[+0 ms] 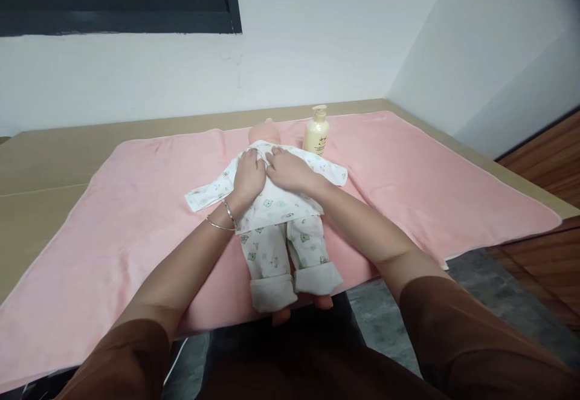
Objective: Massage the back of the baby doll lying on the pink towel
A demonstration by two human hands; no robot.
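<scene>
A baby doll (265,132) lies stretched out with its head toward the wall and its feet at the near edge. It wears a white printed top (276,206) with both sleeves spread to the sides, and matching trousers (267,255) with cuffs rolled up. My left hand (249,176) rests on the upper left of the top, fingers laid flat on the cloth. Beside it, my right hand (287,169) lies on the upper middle, its fingers also stretched out. The two hands nearly meet. Whether the doll is face up or face down I cannot tell.
A cream pump bottle (316,134) stands just right of the doll's head. Under everything spreads a pink blanket (149,225), hanging over the near edge of the tan table (49,158). A white wall and a dark-framed window (136,13) lie behind.
</scene>
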